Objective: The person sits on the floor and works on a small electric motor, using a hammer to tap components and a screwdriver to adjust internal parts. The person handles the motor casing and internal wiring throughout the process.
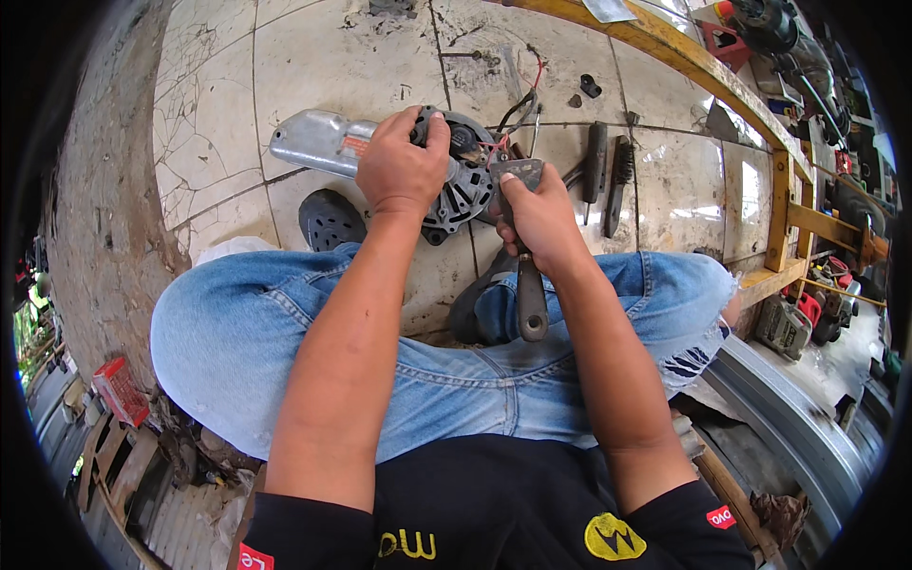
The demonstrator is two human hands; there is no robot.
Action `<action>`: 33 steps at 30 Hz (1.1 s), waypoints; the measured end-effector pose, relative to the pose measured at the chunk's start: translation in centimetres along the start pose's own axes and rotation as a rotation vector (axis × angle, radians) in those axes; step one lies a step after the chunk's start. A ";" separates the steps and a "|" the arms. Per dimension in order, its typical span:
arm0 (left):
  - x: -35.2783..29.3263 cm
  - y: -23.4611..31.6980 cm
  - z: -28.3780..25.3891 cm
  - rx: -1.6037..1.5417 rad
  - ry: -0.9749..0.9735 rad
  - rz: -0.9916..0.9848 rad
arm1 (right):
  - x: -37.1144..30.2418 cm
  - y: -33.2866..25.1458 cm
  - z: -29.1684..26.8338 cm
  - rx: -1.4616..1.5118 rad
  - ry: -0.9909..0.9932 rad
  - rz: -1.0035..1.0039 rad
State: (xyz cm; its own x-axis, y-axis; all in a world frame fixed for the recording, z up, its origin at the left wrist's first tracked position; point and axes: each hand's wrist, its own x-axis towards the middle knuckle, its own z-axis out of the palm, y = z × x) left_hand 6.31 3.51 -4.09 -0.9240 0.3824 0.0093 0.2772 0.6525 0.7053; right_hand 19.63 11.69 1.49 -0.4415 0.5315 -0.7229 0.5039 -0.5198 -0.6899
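Observation:
On the tiled floor before my crossed legs lies a round slotted metal unit, apparently an alternator. A silver cylindrical housing with an orange label extends to its left. My left hand grips the unit from above, thumb and fingers bent over its upper edge and partly hiding the join. In my right hand is a flat-bladed scraper, its dark handle pointing back toward me. My thumb presses on the wide grey blade, which is against or very close to the unit's right side. Red and black wires run beyond the blade.
Right of the unit lie a dark-handled tool and a black-bristled brush. A small black part and a bolt lie farther off. A yellow frame borders the right; a red box sits at left.

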 end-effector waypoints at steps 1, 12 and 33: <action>0.0 0.0 0.0 0.004 0.002 0.005 | 0.1 0.1 0.0 0.006 0.011 -0.003; 0.0 0.2 0.0 0.007 -0.009 -0.010 | -0.3 0.1 -0.3 -0.048 -0.003 -0.003; 0.1 -0.1 0.2 0.011 0.026 0.055 | -0.3 0.0 -0.1 -0.056 0.001 -0.012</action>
State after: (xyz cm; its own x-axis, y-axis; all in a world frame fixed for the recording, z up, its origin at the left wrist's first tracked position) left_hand 6.24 3.57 -4.28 -0.9138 0.4006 0.0664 0.3303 0.6383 0.6953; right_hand 19.88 11.60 1.71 -0.4469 0.5383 -0.7145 0.5391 -0.4754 -0.6953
